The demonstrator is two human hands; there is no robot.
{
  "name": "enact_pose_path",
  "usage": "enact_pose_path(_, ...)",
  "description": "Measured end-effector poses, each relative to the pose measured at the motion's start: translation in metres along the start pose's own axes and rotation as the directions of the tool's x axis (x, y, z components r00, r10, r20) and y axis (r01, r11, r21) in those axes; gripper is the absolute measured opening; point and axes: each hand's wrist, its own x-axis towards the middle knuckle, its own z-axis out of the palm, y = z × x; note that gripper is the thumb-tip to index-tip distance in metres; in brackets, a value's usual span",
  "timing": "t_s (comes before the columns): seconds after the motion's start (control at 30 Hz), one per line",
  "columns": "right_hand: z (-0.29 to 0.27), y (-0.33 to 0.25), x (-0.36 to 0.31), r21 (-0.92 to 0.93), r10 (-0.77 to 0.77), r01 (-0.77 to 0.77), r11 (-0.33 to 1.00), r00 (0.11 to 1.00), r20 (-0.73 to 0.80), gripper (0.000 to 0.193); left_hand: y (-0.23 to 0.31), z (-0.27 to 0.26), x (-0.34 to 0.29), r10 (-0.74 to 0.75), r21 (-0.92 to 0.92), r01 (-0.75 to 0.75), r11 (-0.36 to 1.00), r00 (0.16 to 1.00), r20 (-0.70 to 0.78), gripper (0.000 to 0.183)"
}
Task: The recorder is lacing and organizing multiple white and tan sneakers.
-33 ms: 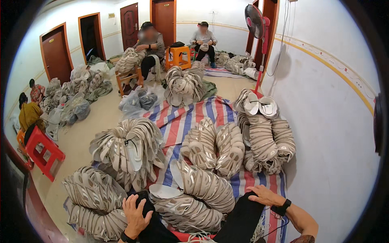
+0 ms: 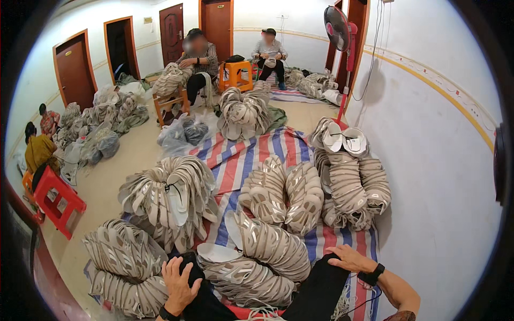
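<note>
My left hand rests on my left knee, fingers spread and holding nothing. On my right knee lies my right hand, its fingers stretched out and also without anything in them. Between my legs are two bundles of beige and white shoe uppers, a nearer bundle and one behind it. Beside my left hand sits another bundle of shoe uppers, packed closely in curved rows. White laces hang at my lap, partly cut off by the lower edge.
A tall heap of uppers stands front left; more bundles and a stack by the right wall lie on the striped sheet. A red stool, an orange stool and a fan stand around. Several people sit farther off.
</note>
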Motion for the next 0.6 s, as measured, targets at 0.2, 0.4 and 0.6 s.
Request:
enact_pose_path(0.2, 0.001, 0.001, 0.003, -0.032, -0.027, 0.027, 0.999, 1.0, -0.011, 0.05, 0.0, 0.0, -0.001, -0.01, -0.001, 0.01, 1.0, 1.0, 0.011, 0.049)
enact_pose_path(0.4, -0.001, 0.001, 0.003, -0.005, -0.014, 0.015, 1.0, 1.0, 0.025, 0.047, -0.002, 0.003, -0.002, -0.01, -0.011, 0.009, 1.0, 1.0, -0.017, 0.048)
enact_pose_path(0.6, -0.011, -0.002, 0.008, -0.069, 0.01, -0.001, 0.998, 0.991, 0.13, 0.05, -0.003, 0.004, -0.003, -0.013, -0.024, 0.013, 1.0, 1.0, -0.02, 0.049)
